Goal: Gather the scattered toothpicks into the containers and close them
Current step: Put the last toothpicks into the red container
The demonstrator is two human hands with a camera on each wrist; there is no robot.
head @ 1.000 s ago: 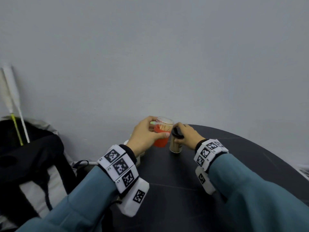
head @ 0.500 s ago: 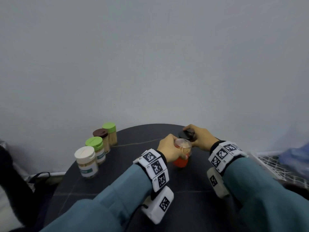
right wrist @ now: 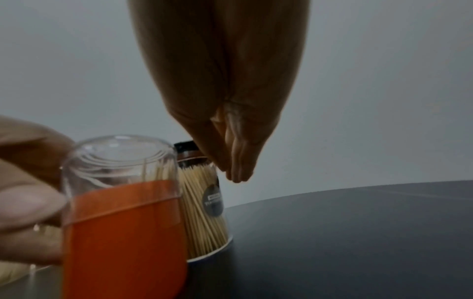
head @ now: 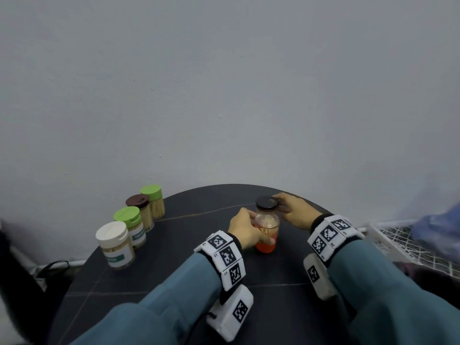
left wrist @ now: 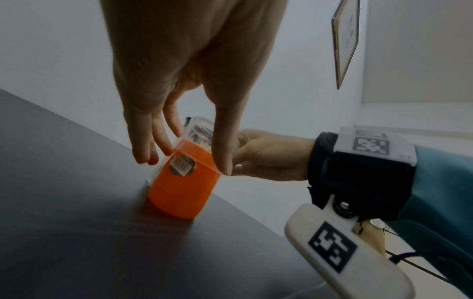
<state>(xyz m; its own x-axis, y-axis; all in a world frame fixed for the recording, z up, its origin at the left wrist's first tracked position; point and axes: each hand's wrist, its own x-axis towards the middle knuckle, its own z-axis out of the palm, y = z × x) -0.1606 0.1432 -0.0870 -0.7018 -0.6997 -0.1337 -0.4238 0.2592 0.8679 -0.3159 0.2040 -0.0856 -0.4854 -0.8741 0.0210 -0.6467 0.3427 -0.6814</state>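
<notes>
Between the two hands, near the far edge of the round dark table [head: 154, 282], stand two toothpick containers, touching or nearly so. Left hand [head: 245, 229]: thumb and fingers curled round the orange container [head: 266, 241], pinching it where the clear domed cap [right wrist: 120, 159] meets the opaque orange base. Right hand [head: 292, 212]: fingertips together on the rim of the black lid [head: 267, 202] of a clear jar [right wrist: 204, 210], which stands just beyond the orange container; whether the lid is fully seated cannot be told.

Handling, as judged: both vessels are small, stiff, thin-walled plastic, light even when full, so they should tip or skid on the smooth tabletop if pushed high up. The glossy cap looks slippery; the seam ledge under the left thumb offers the surer hold. The black lid is a flat disc with a round recess, best taken by its edge.

Toothpicks [right wrist: 202, 202] inside the jar are pale, thin wooden slivers, packed upright and close; they would scatter easily if a jar fell open.

Beyond the left hand, well apart, a row of four capped jars: white lid [head: 112, 232], green lid [head: 127, 216], brown lid [head: 137, 200], green lid farthest [head: 150, 192].
</notes>
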